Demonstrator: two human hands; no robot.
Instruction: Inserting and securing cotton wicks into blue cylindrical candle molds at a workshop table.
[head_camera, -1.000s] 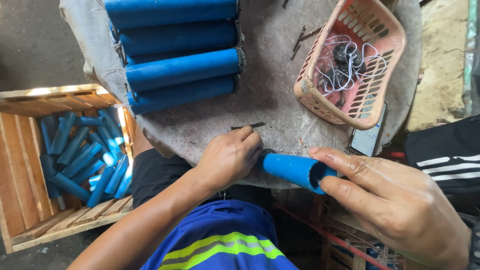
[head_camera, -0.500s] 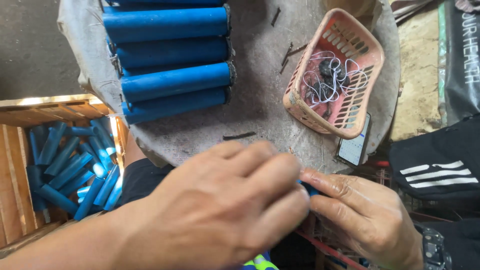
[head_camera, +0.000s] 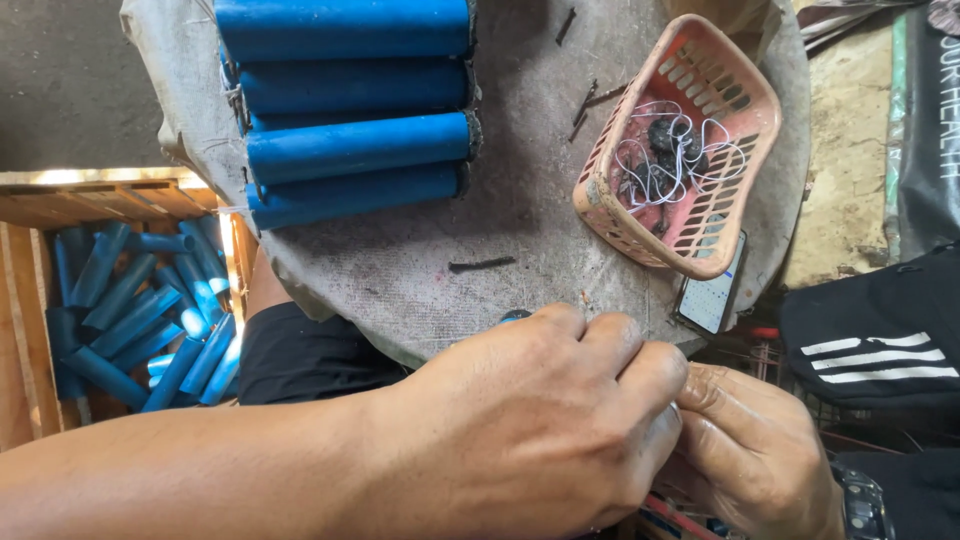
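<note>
Head view shows the left hand (head_camera: 520, 430) curled shut over a blue tube (head_camera: 516, 316), barely visible at the round table's (head_camera: 420, 270) near edge, while the right hand (head_camera: 755, 455) pinches closed against it, steadying the hidden end.

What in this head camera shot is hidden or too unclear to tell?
- Blue tube: only a sliver shows above the left hand, which covers the rest.
- Right hand: its fingertips are tucked behind the left hand, so its grip cannot be judged.
- Pink basket: the dark pieces and white wires inside are too small to identify.
- Phone: partly under the basket.
</note>
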